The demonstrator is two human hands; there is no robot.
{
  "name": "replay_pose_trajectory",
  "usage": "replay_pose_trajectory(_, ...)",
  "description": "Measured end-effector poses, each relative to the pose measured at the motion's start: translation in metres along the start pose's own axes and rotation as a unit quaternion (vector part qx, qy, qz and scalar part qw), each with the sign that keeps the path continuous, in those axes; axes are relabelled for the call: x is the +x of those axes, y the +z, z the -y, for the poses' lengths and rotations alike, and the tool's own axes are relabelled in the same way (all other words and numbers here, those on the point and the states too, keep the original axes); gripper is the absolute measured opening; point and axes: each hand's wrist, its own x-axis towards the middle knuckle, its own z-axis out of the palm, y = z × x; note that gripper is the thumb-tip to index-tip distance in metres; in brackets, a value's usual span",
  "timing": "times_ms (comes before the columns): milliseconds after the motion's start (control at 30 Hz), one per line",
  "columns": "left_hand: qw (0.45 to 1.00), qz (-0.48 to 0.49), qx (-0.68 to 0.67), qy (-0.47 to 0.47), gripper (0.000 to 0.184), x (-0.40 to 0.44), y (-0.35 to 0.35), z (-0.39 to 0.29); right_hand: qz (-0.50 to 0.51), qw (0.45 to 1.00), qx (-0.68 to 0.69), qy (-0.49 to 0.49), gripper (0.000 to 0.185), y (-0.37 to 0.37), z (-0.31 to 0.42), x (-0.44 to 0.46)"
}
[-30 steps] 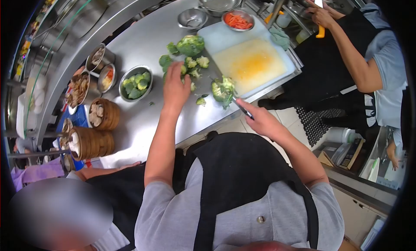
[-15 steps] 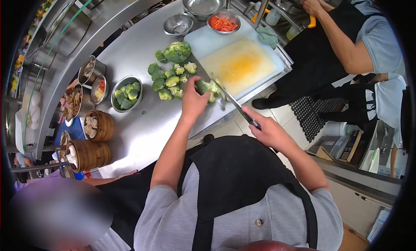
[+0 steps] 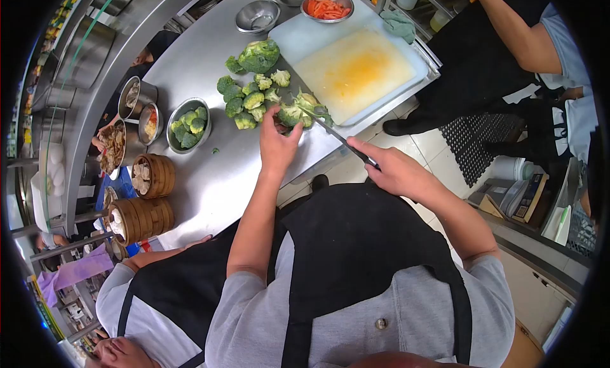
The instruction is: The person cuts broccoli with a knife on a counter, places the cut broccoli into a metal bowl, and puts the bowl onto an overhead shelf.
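Reaching forward over the bench [image 3: 194, 199]: clasping a knife [image 3: 359, 153] in the right hand [image 3: 395, 169], curving the left hand [image 3: 279, 145] against broccoli [image 3: 290, 115] (grip unclear).

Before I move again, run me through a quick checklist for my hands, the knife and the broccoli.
1. Knife held: ok. The right hand grips the knife.
2. Broccoli steadied: cannot tell. The left hand is at the broccoli piece, but its hold is partly hidden.
3. Left hand clear of the blade: cannot tell. They are close together, and the exact gap is unclear.
4. Cutting board clean: not ok. A yellow-orange stain marks it.
5. Bowl of florets away from the blade: ok. It stands to the left, beyond the loose florets.
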Motion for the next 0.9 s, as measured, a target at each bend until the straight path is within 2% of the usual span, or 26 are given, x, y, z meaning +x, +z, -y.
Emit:
replay_pose_trajectory(67,1.000,0.003,-0.011,-0.015,0.070,0.002,0.000,0.000,-0.019,0.999,-0.026,-0.039,0.068,0.004,-0.001,0.005)
replay_pose_trajectory(133,0.998,-0.004,-0.065,-0.016,0.063,0.004,0.000,-0.005,-0.018,0.998,-0.038,-0.037,0.069,0.007,0.000,0.011)
replay_pose_trajectory(300,0.998,-0.013,-0.053,-0.032,0.055,0.013,-0.002,0.004,-0.016,0.997,-0.061,-0.036,0.069,0.014,-0.010,0.027)
replay_pose_trajectory(400,0.998,-0.005,-0.051,-0.047,0.053,0.015,-0.004,0.001,0.003,1.000,-0.029,-0.011,0.069,0.013,-0.005,0.032)
replay_pose_trajectory(500,0.997,-0.020,-0.063,-0.029,0.053,0.017,0.002,0.008,-0.018,0.998,-0.028,-0.049,0.068,0.032,-0.025,0.057)
replay_pose_trajectory(567,0.996,-0.036,-0.079,-0.005,0.054,0.019,0.003,0.008,-0.072,0.990,-0.011,-0.123,0.069,0.050,-0.041,0.080)
replay_pose_trajectory(633,0.998,-0.014,-0.042,-0.050,0.054,0.018,-0.003,0.000,-0.096,0.983,-0.008,-0.159,0.068,0.055,-0.041,0.090)
replay_pose_trajectory(700,0.999,-0.006,-0.010,-0.039,0.053,0.018,-0.005,0.005,-0.103,0.980,-0.012,-0.168,0.068,0.054,-0.038,0.095)
replay_pose_trajectory(767,0.999,0.002,0.019,-0.029,0.052,0.017,-0.003,0.012,-0.075,0.986,0.045,-0.141,0.067,0.048,-0.029,0.095)
replay_pose_trajectory(867,0.999,0.004,-0.010,-0.030,0.048,0.019,-0.002,0.020,-0.105,0.978,0.070,-0.167,0.067,0.050,-0.033,0.106)
replay_pose_trajectory(900,0.996,-0.012,-0.083,-0.043,0.045,0.018,0.000,0.019,-0.105,0.978,0.068,-0.169,0.067,0.041,-0.021,0.101)
